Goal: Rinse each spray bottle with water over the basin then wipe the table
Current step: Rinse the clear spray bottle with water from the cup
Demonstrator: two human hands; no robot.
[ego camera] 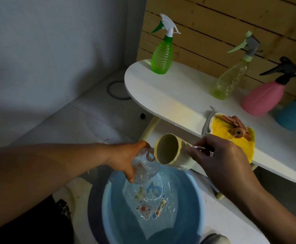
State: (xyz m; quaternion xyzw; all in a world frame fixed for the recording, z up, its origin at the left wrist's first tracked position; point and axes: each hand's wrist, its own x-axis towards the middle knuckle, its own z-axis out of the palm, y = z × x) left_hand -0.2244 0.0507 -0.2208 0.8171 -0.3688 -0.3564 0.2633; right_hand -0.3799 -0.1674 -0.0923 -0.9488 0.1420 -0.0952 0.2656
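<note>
grey wall [46,41] | wood slat panel [231,20] | pale tiled floor [90,117] | dim light

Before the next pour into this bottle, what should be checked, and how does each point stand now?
1. Clear bottle held firmly by left hand: ok.
2. Bottle neck uncapped; pink spray head lies on the yellow cloth: ok.
3. Cup held by right hand, mouth tipped beside the neck: ok.
4. Bottle and cup over the blue basin: ok.
5. Water left in cup: cannot tell.
</note>
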